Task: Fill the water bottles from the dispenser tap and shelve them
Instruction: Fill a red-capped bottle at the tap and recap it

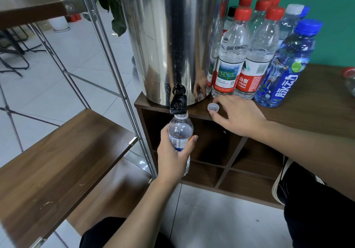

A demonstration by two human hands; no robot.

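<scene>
Head view showed one left hand [173,152] with its fingers wrapped round one uncapped clear water bottle [180,130], held upright with its mouth right under the single black tap [179,101] of one steel dispenser [169,36]. One right hand [238,116] lay on the brown worktop [317,109], fingers loosely spread and grasping nothing, its fingertips just beside one pale loose cap [213,107]. Behind that hand stood a cluster of capped bottles: six red caps could be counted, with the front red-capped bottle [231,55] touching the dispenser's side, plus one large blue-capped bottle [286,65] at the front right, one white cap, one black cap and a second blue cap behind; those at the back were partly hidden. Left of the dispenser stood one metal-framed rack with two wooden shelves [63,161] visible.
</scene>
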